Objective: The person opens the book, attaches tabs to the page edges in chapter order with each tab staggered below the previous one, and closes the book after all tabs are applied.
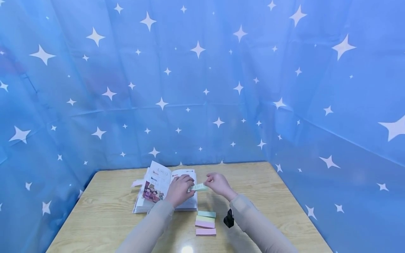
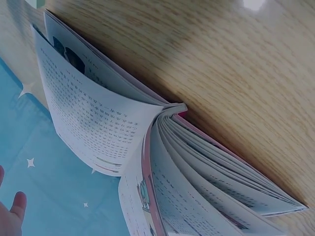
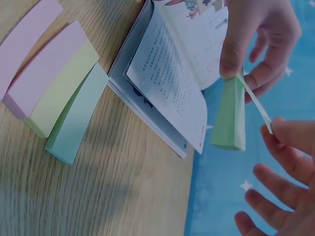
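My left hand (image 1: 179, 189) reaches over the right-hand page of an open book (image 1: 158, 179) and pinches one end of a light green sticky note pad (image 3: 229, 115) between thumb and fingers. Past the book's right edge, my right hand (image 1: 219, 183) pinches the free end of a thin sheet (image 3: 257, 104). That sheet is lifted away from the pad, and its other end meets the pad at the left thumb. The other fingers of the right hand are spread in the right wrist view. Only fingertips (image 2: 18, 205) of the left hand show in the left wrist view.
Several sticky note pads in blue-green (image 1: 207, 214), yellow, purple and pink (image 1: 206, 232) lie in a column in front of the book. A pale pink strip (image 1: 137, 183) sticks out from the book's left side. A blue star-patterned curtain (image 1: 190, 88) surrounds the wooden table (image 1: 259, 200).
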Tool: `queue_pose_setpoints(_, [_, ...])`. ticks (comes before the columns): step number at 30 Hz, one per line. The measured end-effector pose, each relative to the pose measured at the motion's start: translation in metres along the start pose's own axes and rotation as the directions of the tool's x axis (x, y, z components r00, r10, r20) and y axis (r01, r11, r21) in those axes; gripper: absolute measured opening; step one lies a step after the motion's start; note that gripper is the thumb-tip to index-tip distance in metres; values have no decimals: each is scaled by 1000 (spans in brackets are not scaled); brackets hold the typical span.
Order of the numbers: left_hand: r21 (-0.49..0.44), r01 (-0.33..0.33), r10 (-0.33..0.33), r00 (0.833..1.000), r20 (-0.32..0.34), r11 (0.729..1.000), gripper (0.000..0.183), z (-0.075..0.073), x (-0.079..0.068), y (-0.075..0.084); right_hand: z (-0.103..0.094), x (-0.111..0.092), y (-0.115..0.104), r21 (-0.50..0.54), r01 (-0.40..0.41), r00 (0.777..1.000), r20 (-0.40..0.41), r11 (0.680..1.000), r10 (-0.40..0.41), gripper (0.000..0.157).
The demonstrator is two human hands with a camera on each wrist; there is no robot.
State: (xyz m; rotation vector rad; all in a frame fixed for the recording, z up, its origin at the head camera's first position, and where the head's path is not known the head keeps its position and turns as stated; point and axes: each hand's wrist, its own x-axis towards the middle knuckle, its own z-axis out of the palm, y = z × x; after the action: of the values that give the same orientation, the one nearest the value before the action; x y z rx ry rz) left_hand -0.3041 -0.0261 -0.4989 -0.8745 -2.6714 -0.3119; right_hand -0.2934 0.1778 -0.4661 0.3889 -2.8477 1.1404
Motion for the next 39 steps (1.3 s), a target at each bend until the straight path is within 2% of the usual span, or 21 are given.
queue_pose_setpoints(10, [-9,3,-4,1000,-19,1000,23,3,1,-1,-2,3,0,4,-38,999,8,999,38,18])
queue_pose_setpoints(25, [-40,21,-23,999,-31,999,21,5,1,-4,-2,8,0,-28,-23,999,37,999,24,18])
queue_pose_setpoints(30, [-49,24,-26,999,-32,998,22,3,1,-3,-4,10,-2,-9,-39,998,46,999,40,19])
queue_pose_setpoints(34, [-51,35,-36,999,-26,998,22,4,0,-4,-5,9,-3,3,-42,998,49,999,41,18])
queue_pose_setpoints(39, [-59,62,-63,998,-18,996,22,3,-10,-12,-10,7,-4,4,-37,999,2,999,37,18])
